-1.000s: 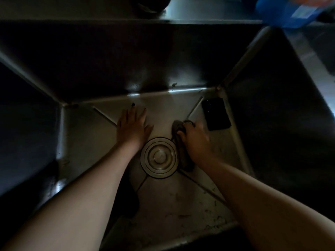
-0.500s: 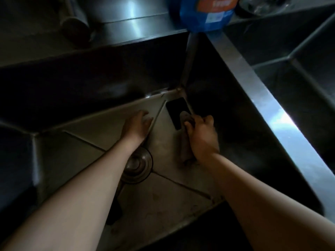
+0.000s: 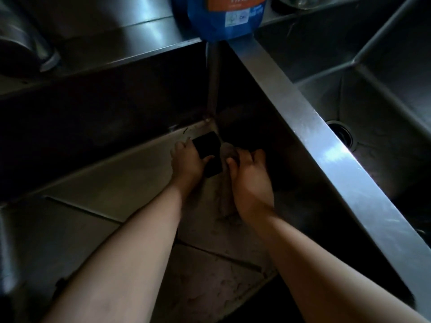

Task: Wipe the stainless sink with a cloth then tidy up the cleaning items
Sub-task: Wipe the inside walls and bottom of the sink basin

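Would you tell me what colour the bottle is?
The bottle is blue with an orange label; head view.

Sink walls (image 3: 268, 117) and black pad (image 3: 206, 142) crowd the corner.

Now grips with the left hand (image 3: 186, 160) the black pad (image 3: 208, 145) at the far right corner of the sink (image 3: 105, 183), no longer flat near the drain. Holds with the right hand (image 3: 249, 180) the cloth (image 3: 224, 197) nearer to that corner, close beside the pad.

Two hands (image 3: 186, 162) (image 3: 250, 183); one cloth (image 3: 224, 201); one black pad (image 3: 206, 141); one blue bottle (image 3: 224, 19); two basins (image 3: 93, 183) (image 3: 373, 96).
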Demonstrator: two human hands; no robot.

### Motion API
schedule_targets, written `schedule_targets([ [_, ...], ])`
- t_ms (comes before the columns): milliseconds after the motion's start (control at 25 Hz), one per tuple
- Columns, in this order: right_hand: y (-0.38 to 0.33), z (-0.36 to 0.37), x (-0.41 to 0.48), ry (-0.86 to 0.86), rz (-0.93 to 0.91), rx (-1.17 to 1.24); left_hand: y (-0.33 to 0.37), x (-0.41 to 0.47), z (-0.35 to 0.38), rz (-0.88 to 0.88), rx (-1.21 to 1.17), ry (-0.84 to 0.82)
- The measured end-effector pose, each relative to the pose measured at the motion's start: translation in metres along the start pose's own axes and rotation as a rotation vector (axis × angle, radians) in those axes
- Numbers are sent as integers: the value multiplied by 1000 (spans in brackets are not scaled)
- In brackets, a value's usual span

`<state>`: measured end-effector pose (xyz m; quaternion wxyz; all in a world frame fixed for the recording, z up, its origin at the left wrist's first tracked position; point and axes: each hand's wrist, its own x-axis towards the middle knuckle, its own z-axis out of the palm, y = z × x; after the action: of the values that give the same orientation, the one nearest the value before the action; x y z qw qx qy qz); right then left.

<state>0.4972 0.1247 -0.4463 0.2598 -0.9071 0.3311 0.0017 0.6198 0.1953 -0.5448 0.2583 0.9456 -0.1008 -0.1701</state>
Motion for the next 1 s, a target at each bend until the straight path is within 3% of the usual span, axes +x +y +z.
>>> schedule_targets([
  [200, 1, 1, -7, 47, 37, 11, 8, -1, 4, -132, -78, -2],
  [440, 2, 2, -23, 89, 140, 5, 19, -14, -2, -115, -579, -23],
  [600, 4, 0, -27, 83, 150, -17, 18, -23, -10, -161, -709, -13],
  [760, -1, 3, -31, 71, 168, 4, -10, -26, -26, -367, -835, 12],
  [1000, -18, 16, -40, 51, 150, 15, -84, -40, -84, -471, -842, 181],
])
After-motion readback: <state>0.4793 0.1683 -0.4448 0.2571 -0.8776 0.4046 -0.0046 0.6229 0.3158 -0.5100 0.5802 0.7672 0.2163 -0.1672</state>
